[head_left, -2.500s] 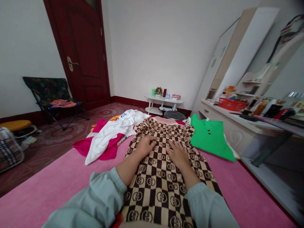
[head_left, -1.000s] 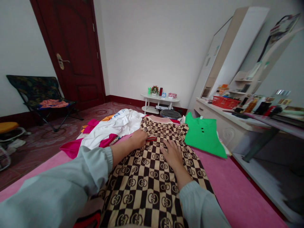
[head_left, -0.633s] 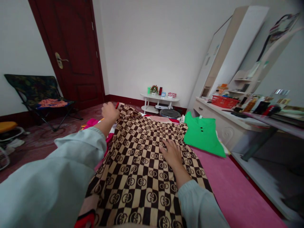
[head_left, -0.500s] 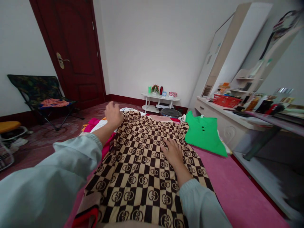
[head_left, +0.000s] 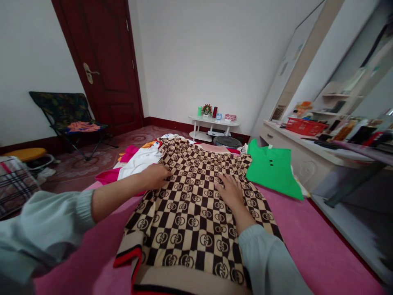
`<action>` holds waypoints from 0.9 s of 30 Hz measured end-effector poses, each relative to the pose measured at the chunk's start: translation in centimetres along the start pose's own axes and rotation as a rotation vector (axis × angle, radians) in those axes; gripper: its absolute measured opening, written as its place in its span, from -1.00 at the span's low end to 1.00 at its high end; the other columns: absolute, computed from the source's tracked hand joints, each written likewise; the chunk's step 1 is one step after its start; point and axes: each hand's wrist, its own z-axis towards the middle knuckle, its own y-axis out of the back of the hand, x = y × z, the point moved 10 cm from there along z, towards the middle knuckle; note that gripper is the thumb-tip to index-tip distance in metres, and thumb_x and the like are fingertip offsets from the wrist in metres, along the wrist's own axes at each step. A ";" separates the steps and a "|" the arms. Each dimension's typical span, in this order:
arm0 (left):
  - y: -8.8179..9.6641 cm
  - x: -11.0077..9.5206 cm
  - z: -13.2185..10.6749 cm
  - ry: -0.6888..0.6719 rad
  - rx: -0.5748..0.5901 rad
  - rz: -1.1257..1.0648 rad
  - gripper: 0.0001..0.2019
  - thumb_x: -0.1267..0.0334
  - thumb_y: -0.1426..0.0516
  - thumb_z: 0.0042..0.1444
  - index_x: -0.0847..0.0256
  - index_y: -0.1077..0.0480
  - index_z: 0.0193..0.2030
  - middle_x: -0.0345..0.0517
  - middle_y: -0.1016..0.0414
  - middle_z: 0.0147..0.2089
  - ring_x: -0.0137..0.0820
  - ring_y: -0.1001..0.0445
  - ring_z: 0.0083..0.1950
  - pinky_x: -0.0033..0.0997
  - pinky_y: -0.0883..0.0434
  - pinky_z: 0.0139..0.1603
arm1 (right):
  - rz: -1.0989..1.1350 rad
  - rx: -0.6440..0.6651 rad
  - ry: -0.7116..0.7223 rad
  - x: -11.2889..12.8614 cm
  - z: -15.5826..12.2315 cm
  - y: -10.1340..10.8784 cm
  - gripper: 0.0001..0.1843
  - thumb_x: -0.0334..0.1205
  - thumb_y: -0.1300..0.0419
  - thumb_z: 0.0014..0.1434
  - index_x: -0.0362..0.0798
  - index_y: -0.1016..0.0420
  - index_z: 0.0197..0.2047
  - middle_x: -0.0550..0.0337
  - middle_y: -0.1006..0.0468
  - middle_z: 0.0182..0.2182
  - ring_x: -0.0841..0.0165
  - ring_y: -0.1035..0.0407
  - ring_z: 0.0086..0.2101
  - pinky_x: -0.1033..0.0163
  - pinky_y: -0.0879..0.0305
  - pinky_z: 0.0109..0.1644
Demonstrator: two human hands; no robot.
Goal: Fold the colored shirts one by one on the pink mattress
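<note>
The checkered sweater (head_left: pixel 190 205) lay spread flat on the pink bed (head_left: pixel 307 241), its hem nearest. The right hand (head_left: pixel 231 191) pressed on it open-palmed, pinning it; the left hand (head_left: pixel 156 176) rested at its left edge, fingers loosely curled, gripping nothing visible.

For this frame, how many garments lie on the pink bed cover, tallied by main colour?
Brown-and-tan checked: 1, the checked sweater, with the left hand and right hand flat on it.
Green: 1, the green top.
White: 1, the white shirt.
Magenta: 1, the magenta garment under the white one.
Total: 4 that can be told apart on the bed cover.
</note>
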 end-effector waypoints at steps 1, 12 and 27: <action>0.4 0.0 -1.2 0.000 0.016 0.019 -0.76 0.28 -0.09 0.03 0.10 -0.50 -0.16 -0.04 -0.52 -0.08 -0.22 -0.47 -0.04 -0.31 -0.38 -0.08 | -0.004 0.002 0.001 0.0 0.0 0.0 -0.46 0.05 0.08 0.28 0.11 -0.27 0.26 0.18 -0.12 0.33 0.22 0.09 0.31 -0.07 0.22 0.35; -1.4 0.3 -12.7 0.285 0.105 -0.576 -0.67 -0.08 -0.14 0.05 0.16 -0.43 -0.31 -0.13 -0.49 -0.38 -0.34 -0.43 -0.36 -0.43 -0.29 -0.38 | -0.041 -0.012 0.020 -0.2 0.3 -0.3 -0.46 0.06 0.10 0.29 0.11 -0.27 0.26 0.17 -0.13 0.33 0.21 0.06 0.30 -0.07 0.18 0.33; 2.7 -2.9 -16.9 -0.019 0.134 -0.926 -0.92 0.25 -0.22 -0.05 0.10 -0.44 -0.36 -0.18 -0.46 -0.19 -0.33 -0.39 -0.17 -0.39 -0.33 -0.12 | -0.052 -0.009 0.033 -0.3 0.5 -0.5 -0.46 0.06 0.09 0.29 0.08 -0.29 0.25 0.15 -0.15 0.32 0.21 0.04 0.30 -0.07 0.20 0.34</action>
